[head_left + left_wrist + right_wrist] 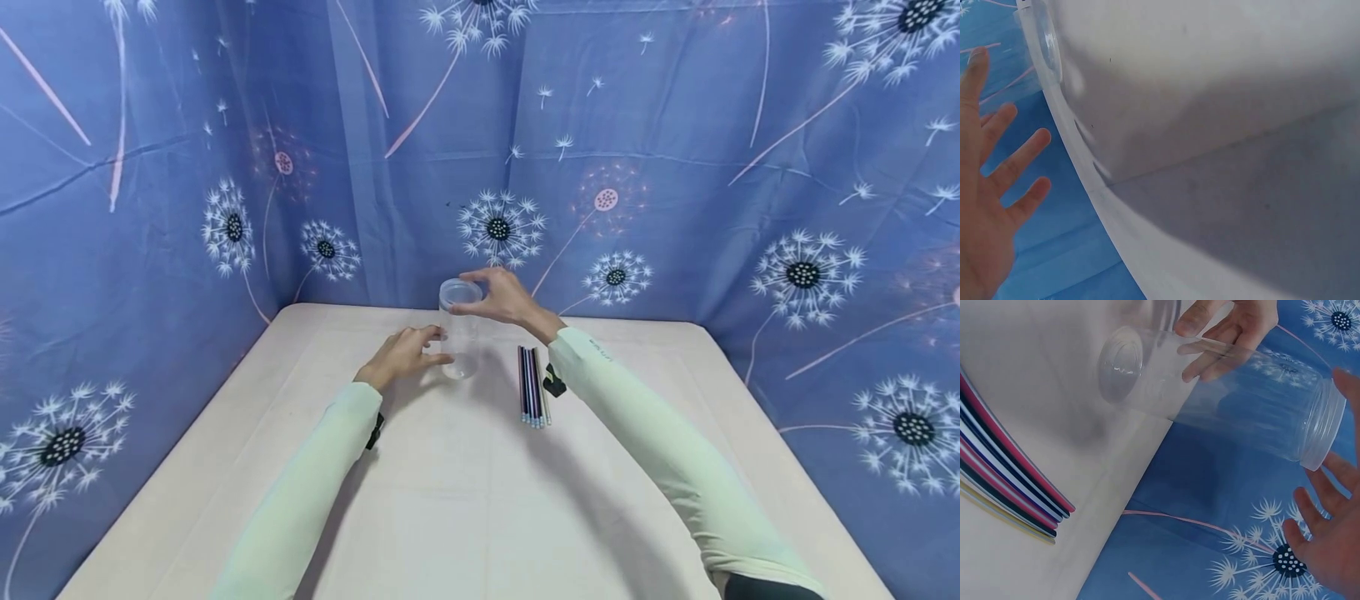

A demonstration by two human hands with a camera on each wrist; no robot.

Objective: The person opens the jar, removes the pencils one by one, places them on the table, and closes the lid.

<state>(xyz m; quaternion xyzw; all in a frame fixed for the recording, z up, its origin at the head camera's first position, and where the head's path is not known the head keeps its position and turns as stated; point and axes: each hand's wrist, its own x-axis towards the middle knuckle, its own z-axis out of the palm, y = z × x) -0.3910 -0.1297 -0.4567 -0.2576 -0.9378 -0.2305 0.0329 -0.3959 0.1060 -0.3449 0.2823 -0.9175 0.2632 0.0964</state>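
Note:
A tall clear plastic jar (461, 342) stands upright on the table, its translucent lid (1324, 425) at the top. My right hand (504, 297) reaches over from the right and pinches the lid's rim between thumb and index finger. The other fingers of that hand (1335, 531) are bent loosely beside it in the right wrist view. Low on the jar's left side is my left hand (405, 353), thumb and fingers parted around the wall. In the left wrist view the fingers of this hand (1022, 159) are spread apart, the uppermost overlapping the jar (1013, 62).
A row of several striped pencils (532, 387) lies just right of the jar, eraser ends toward me, under the right forearm. The pale table (465, 508) ends at a blue dandelion-print curtain (420, 217) behind and along both sides.

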